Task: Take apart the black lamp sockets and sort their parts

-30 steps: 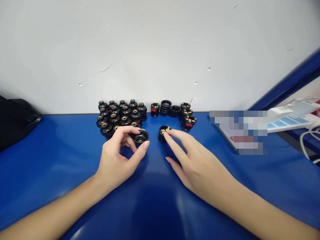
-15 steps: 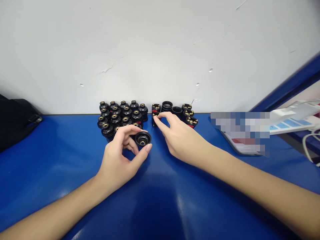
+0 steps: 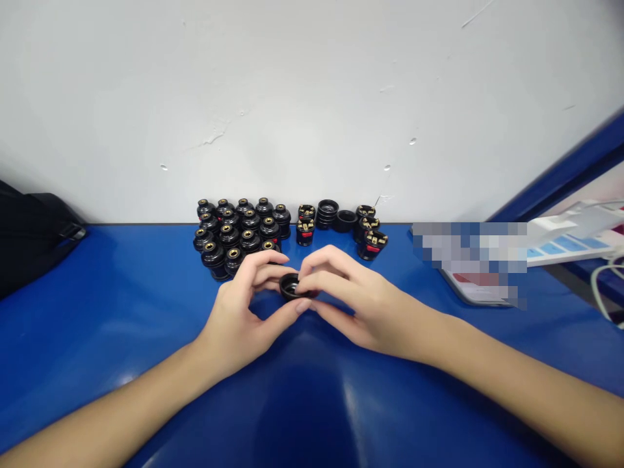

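Note:
My left hand [image 3: 244,305] curls its fingers and thumb around a black lamp holder cap [image 3: 287,286], its hollow side facing up. Bent over the same cap is my right hand [image 3: 351,296], with fingertips at the right rim and partly inside. Those fingers hide the cap's right part. Just behind stand two black socket cores [image 3: 305,232] with brass contacts on top, one red-marked in front. Left of them, several assembled black lamp holders [image 3: 249,242] stand in tight rows, brass-ringed necks up.
A black threaded ring [image 3: 327,214] and a plain black ring [image 3: 346,220] stand by the white wall [image 3: 312,97]. Several more socket cores [image 3: 373,246] are right of them. A phone [image 3: 468,279] lies near a white power strip [image 3: 570,247]. A black bag [image 3: 34,240] is at far left.
My right hand has come back from the socket cores to the cap in my left hand. The cap has moved slightly right and tipped more upright; the cores there are now uncovered.

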Demonstrator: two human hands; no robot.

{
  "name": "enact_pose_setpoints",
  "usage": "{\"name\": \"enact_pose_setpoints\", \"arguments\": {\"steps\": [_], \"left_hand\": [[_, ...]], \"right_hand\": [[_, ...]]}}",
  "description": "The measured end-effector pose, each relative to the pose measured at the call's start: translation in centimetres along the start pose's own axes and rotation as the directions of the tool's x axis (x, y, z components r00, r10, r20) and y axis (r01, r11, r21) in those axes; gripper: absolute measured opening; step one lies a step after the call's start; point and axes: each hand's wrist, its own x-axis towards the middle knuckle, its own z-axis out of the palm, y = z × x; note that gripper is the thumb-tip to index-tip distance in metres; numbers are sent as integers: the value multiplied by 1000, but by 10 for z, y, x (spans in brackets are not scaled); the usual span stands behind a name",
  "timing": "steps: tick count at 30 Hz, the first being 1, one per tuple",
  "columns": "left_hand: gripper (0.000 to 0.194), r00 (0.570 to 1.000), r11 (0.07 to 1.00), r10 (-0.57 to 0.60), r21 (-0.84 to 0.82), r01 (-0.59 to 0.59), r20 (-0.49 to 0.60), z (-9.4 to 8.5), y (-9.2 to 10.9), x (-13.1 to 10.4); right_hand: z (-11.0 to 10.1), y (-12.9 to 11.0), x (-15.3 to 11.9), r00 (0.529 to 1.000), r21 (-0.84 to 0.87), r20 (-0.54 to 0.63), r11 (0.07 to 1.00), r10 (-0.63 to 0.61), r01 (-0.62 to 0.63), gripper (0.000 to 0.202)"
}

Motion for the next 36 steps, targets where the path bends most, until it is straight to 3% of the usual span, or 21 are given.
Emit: {"name": "enact_pose_setpoints", "arguments": {"steps": [4, 8, 10, 12, 14, 16, 19, 22, 30, 33, 36], "left_hand": [[54, 999, 999, 31, 12, -32, 32, 0, 0, -1], [40, 995, 999, 47, 23, -45, -93, 1, 1, -1], [32, 983, 987, 113, 131, -95, -142, -1, 4, 0], [26, 963, 927, 253, 308, -213, -97, -5, 6, 2], [25, 923, 810, 385, 471, -349, 22, -11, 8, 5], [28, 889, 691, 441, 587, -422, 120, -17, 6, 8], [34, 889, 571, 419, 707, -417, 187, -23, 1, 12], [39, 910, 521, 358, 763, -382, 211, -25, -6, 13], [37, 932, 516, 293, 786, -340, 212, -27, -6, 14], [29, 937, 529, 289, 784, -325, 194, -28, -6, 15], [21, 941, 542, 288, 780, -312, 176, -27, -7, 15]], "right_hand": [[-5, 4, -1, 998, 18, 41, 999, -45, 44, 15], [-29, 17, 9, 999, -97, 1, 994, -40, 40, 16], [-44, 28, 16, 998, -210, -65, 978, -3, -11, 18], [-58, 43, 22, 992, -337, -122, 939, 35, -75, 19], [-67, 60, 28, 987, -447, -149, 887, 58, -119, 20], [-70, 76, 32, 985, -512, -134, 844, 106, -161, 22], [-67, 93, 37, 981, -565, -76, 802, 180, -191, 24], [-59, 101, 40, 978, -575, -46, 795, 204, -193, 26], [-55, 92, 40, 977, -601, -67, 774, 201, -200, 25], [-49, 78, 44, 990, -637, -88, 758, 108, -140, 26], [-35, 64, 52, 999, -594, -46, 803, 16, -40, 29]]}}
